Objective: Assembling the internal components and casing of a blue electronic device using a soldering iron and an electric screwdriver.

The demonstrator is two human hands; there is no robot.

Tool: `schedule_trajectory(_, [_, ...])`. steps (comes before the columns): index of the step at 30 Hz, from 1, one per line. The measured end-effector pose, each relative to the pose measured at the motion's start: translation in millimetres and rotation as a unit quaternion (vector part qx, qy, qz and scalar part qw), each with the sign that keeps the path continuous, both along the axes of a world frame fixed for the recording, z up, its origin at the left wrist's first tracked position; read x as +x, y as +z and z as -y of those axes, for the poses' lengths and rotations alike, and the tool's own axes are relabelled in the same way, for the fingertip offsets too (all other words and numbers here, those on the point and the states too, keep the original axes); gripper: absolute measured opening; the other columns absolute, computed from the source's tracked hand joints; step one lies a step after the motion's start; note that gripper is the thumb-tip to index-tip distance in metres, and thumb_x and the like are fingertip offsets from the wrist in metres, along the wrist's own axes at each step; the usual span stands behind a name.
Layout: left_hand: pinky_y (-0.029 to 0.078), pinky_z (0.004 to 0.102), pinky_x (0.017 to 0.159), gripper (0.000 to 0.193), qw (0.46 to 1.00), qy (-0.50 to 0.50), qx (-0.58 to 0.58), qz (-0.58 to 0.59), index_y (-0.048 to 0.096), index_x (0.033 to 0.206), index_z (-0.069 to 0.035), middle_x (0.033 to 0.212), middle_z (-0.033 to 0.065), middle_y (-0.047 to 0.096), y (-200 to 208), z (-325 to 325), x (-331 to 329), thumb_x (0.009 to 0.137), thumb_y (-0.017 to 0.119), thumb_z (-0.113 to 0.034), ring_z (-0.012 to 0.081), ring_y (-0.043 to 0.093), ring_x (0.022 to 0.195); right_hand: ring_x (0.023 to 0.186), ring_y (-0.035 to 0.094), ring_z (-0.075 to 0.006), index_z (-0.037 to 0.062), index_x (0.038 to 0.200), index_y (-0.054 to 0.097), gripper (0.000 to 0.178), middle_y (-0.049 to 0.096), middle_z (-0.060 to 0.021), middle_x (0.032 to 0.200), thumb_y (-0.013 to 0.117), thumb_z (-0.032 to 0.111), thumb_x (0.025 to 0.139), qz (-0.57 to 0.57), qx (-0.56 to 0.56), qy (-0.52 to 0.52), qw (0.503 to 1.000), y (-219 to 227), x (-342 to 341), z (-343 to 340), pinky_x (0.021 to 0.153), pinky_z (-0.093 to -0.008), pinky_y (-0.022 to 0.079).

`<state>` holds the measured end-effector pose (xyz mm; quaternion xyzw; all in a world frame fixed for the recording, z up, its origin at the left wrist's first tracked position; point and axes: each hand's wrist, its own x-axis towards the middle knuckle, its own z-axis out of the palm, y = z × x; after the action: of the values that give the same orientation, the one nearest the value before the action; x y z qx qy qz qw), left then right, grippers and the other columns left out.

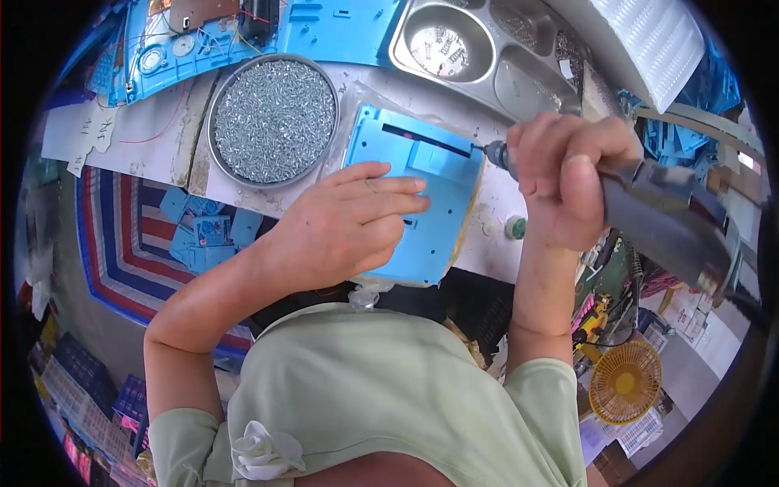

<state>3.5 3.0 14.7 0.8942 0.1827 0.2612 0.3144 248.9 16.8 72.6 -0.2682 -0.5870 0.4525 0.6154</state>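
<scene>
A blue plastic housing panel (442, 215) lies on the white bench in front of me, with a long dark slot near its far edge and several small holes. Flat across its left half rests my left hand (353, 219), fingers stretched out and pressing on the surface; it is open. My right hand (568, 170) is wrapped round a dark electric screwdriver (665, 215), held slanted. The tool's bit meets the panel's far right corner; whether a screw sits under it is too small to tell. Clear plastic wrap (349, 105) shows beneath the panel.
A round metal bowl full of screws (276, 122) stands left of the panel. Behind is a metal compartment tray (531, 81) with small parts. Larger blue housings with wires (324, 32) lie at the far left. A small green-topped pot (515, 227) and a yellow fan (625, 381) are at right.
</scene>
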Motion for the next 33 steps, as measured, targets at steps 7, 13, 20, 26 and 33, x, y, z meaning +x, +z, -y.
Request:
schedule_trajectory(7, [0.045,0.0459,0.110,0.013,1.000,0.001,-0.029,-0.012,0.059,0.084,-0.007,0.130,0.0073,0.068,2.3,4.7,-0.5,0.084,0.072,-0.009,0.0232,0.061,0.130,0.053,0.044,-0.0139,0.0088,0.088,0.048,0.020,0.048,-0.0019,0.061,0.062,0.019,0.098,0.044,-0.057,0.020,0.997,-0.8,-0.2,-7.8,0.054,-0.0309,0.038])
schedule_trajectory(13, [0.042,0.0513,0.112,0.012,0.999,0.014,-0.035,-0.003,0.058,0.087,-0.006,0.127,0.0102,0.068,10.9,4.1,-2.9,0.082,0.069,-0.006,0.0265,0.061,0.129,0.052,0.048,-0.0076,0.0154,0.099,0.057,0.019,0.053,0.0064,0.061,0.069,0.030,0.096,-0.034,-0.026,0.081,0.996,50.2,-9.2,14.0,0.055,-0.0278,0.042])
schedule_trajectory(20, [0.039,0.0561,0.114,0.021,0.999,0.031,0.027,0.005,0.058,0.088,-0.004,0.115,0.0111,0.069,25.8,-4.6,-7.1,0.073,0.072,-0.005,0.0272,0.063,0.123,0.051,0.054,-0.0076,0.0169,0.097,0.053,0.030,0.059,0.0070,0.063,0.077,0.035,0.093,-0.065,-0.049,0.183,0.980,50.1,-44.6,26.2,0.053,-0.0253,0.045])
schedule_trajectory(26, [0.037,0.0583,0.114,0.019,0.998,0.024,0.054,0.007,0.060,0.084,-0.004,0.111,0.0109,0.069,28.4,-8.9,-15.1,0.070,0.073,-0.006,0.0253,0.064,0.120,0.050,0.053,-0.0090,0.0166,0.099,0.052,0.030,0.057,0.0063,0.064,0.074,0.035,0.095,-0.035,-0.099,0.168,0.980,54.4,-57.8,29.8,0.053,-0.0268,0.045])
schedule_trajectory(33, [0.038,0.0568,0.113,0.015,0.994,0.014,0.110,-0.012,0.061,0.078,-0.004,0.108,0.0096,0.069,30.7,-12.0,-19.8,0.070,0.074,-0.008,0.0239,0.065,0.117,0.049,0.053,-0.0106,0.0150,0.100,0.050,0.028,0.056,0.0046,0.064,0.071,0.033,0.097,-0.012,-0.122,0.184,0.975,57.2,-66.6,25.6,0.051,-0.0282,0.044])
